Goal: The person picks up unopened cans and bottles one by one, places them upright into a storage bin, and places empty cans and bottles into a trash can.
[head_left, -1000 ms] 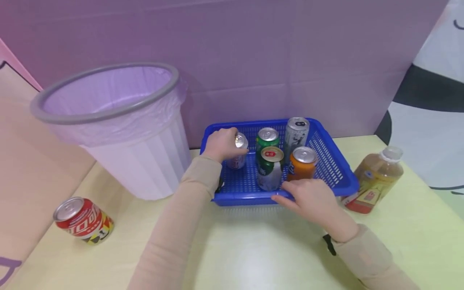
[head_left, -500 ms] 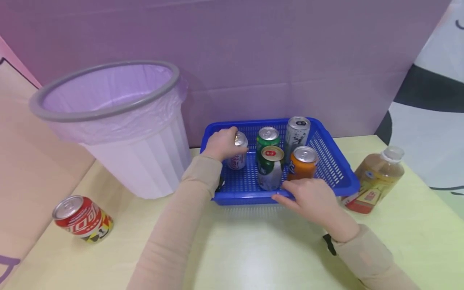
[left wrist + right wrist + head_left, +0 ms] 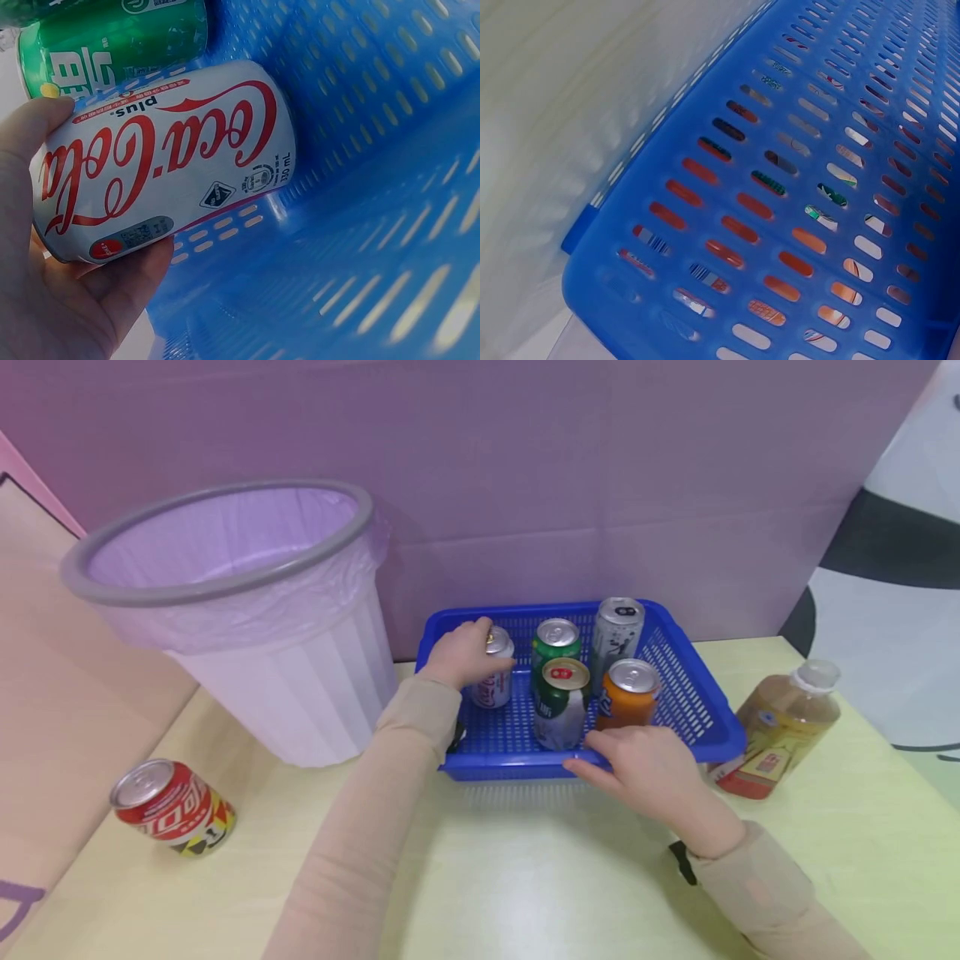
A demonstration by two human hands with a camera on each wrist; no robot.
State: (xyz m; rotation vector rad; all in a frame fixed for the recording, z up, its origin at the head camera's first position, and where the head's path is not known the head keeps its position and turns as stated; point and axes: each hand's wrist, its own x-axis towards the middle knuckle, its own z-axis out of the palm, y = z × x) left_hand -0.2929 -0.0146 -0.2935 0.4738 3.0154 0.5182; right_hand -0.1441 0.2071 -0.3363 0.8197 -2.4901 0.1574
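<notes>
My left hand [image 3: 459, 656] reaches into the left side of a blue plastic basket [image 3: 517, 762]. It holds a white Coca-Cola Plus can [image 3: 172, 154] near its top, thumb on one side and fingers on the other. The can stands upright in the basket, beside a green can [image 3: 557, 643]. At the front rim, right of the middle, my right hand [image 3: 651, 772] grips the basket, its thumb outside the rim. Also standing inside are a dark green and silver can [image 3: 562, 714], an orange can [image 3: 628, 697] and a tall grey-white can [image 3: 617, 631].
A tall white bin [image 3: 315, 693] with a purple liner stands left of the basket. A red can [image 3: 176, 810] is on the table at the front left. Close to the basket's right side stands a bottle [image 3: 783, 727] of brownish drink. A purple cloth backdrop [image 3: 495, 485] rises behind.
Both hands keep their places on the can and the rim. The white can's red lettering shows more plainly now. The head view has shifted very slightly.
</notes>
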